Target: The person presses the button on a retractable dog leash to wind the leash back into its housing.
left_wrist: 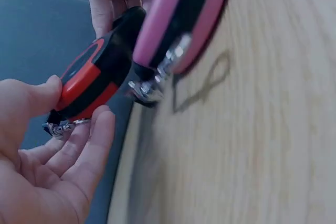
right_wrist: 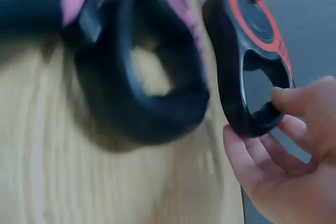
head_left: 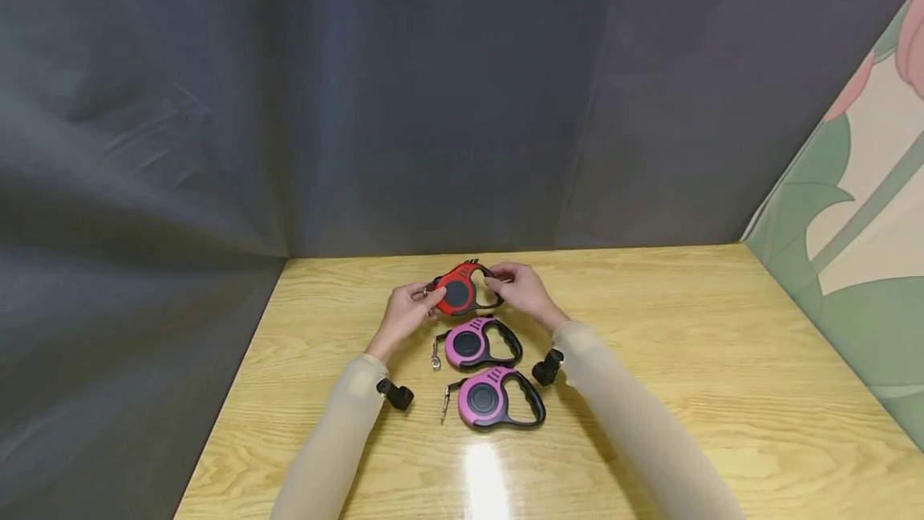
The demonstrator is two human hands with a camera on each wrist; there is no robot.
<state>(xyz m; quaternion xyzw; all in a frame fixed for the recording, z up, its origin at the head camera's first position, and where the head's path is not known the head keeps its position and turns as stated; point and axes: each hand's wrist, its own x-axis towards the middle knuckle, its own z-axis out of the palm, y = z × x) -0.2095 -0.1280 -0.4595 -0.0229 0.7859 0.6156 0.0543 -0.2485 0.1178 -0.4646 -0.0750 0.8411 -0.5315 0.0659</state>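
Observation:
A red and black retractable dog leash (head_left: 457, 295) is between both hands at the far side of the table. My left hand (head_left: 404, 314) pinches the rounded end of its casing, thumb on the red face and fingers beneath, by the metal clip (left_wrist: 65, 127). At the other end, my right hand (head_left: 527, 292) grips the black loop handle (right_wrist: 252, 121), its thumb reaching over the handle's edge. Nearer to me lie two pink and black retractable leashes, a middle one (head_left: 468, 344) and a front one (head_left: 483, 399), in a column, handles to the right and clips to the left.
The leashes are on a wood-grain table (head_left: 650, 327). A dark curtain (head_left: 462, 103) stands along the back and left, and a flowered panel (head_left: 859, 223) borders the right side. Each wrist carries a small black camera; the left camera (head_left: 395, 394) is near the front pink leash.

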